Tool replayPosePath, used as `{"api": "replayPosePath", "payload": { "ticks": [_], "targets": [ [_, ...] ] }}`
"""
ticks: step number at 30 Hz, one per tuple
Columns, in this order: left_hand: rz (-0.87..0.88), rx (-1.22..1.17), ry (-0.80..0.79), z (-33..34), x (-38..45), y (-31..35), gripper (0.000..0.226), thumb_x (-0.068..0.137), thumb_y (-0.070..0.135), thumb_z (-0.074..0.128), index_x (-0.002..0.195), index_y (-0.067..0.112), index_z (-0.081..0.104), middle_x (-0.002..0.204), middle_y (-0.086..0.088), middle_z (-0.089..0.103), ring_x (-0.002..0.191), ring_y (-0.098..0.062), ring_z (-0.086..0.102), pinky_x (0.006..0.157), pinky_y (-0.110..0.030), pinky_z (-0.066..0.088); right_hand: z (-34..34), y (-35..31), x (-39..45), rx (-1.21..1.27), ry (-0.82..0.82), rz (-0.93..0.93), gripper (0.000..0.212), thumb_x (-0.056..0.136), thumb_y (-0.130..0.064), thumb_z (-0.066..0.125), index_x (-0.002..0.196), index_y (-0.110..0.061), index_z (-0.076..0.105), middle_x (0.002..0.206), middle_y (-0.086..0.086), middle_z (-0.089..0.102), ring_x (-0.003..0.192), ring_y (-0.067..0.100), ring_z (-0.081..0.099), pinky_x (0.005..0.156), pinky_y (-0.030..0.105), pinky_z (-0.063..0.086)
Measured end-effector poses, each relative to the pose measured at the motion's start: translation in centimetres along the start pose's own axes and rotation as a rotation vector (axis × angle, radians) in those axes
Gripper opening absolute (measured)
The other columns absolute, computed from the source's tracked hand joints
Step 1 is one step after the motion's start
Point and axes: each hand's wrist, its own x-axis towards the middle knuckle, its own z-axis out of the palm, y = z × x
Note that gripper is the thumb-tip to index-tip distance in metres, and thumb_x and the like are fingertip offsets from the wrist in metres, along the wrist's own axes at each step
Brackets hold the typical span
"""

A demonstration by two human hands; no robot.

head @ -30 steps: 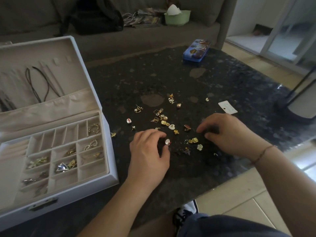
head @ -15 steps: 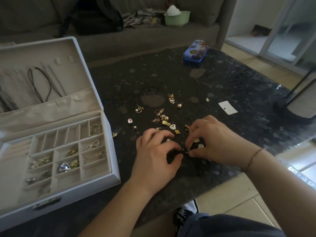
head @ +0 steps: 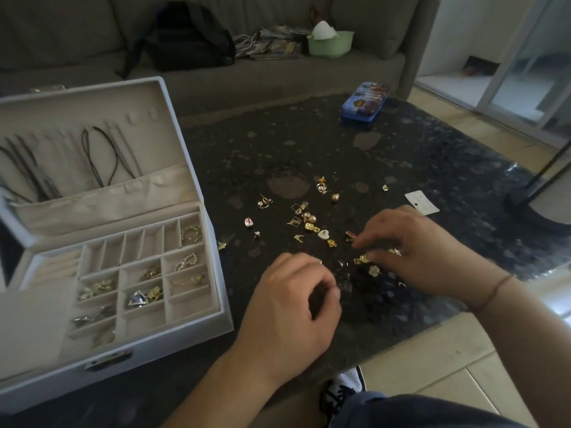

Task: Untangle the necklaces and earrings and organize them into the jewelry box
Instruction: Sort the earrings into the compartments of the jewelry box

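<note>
Our hands have drawn apart. Our left hand (head: 290, 307) curls, contents hidden; our right hand (head: 411, 254) pinches a gold earring (head: 362, 259) just left of it, so sorting continues.

Your open white jewelry box (head: 197, 322) sits at the left edge of the dark speckled stone table (head: 401, 156), its raised lid (head: 129, 125) behind the divided tray. Black cord necklaces (head: 102, 156) hang inside the lid. Several tray compartments on the right side hold earrings. The loose gold earrings (head: 309, 225) lie scattered on the table to the right of the box, at centre. Your left hand (head: 293, 313) is nearer you than the scatter; your right hand (head: 414, 257) is over its right edge. A white paper card (head: 421, 202) lies just behind the right hand. A blue rectangular tin (head: 366, 101) stands at the far edge, before the grey sofa (head: 278, 78).
</note>
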Motion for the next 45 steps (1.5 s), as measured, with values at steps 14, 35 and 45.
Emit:
{"api": "replayPosePath", "payload": {
  "ticks": [14,35,45],
  "targets": [
    [-0.139,0.117,-0.042,-13.7,-6.6,-0.7,0.014,0.074,0.043,0.071,0.067,0.033,0.064,0.068,0.022,0.062,0.068,0.0,0.063,0.06,-0.014,0.049,1.7,-2.9,0.3,-0.338,-0.243,-0.035,0.016,0.082,-0.053,0.066,0.084,-0.061,0.052,0.106,-0.037,0.032,0.109,0.0,0.024,0.096,0.025,0.029],
    [-0.29,0.246,-0.015,-16.7,-8.7,-7.3,0.021,0.086,0.04,0.057,0.095,0.035,0.075,0.086,0.027,0.054,0.096,0.004,0.049,0.076,-0.016,0.038,8.3,-20.6,4.6,0.366,0.163,-0.142,0.011,0.079,-0.019,0.078,0.084,-0.027,0.073,0.071,-0.014,0.066,0.071,0.0,0.06,0.065,0.011,0.045],
    [-0.222,0.254,0.093,-17.4,-10.0,-8.5,0.024,0.078,0.032,0.059,0.096,0.022,0.073,0.098,0.021,0.056,0.093,-0.001,0.056,0.081,-0.008,0.041,11.0,-22.9,5.3,-0.032,0.064,-0.3,0.014,0.082,-0.026,0.056,0.083,-0.029,0.07,0.077,-0.009,0.066,0.08,0.019,0.054,0.075,0.035,0.048]
  ]
}}
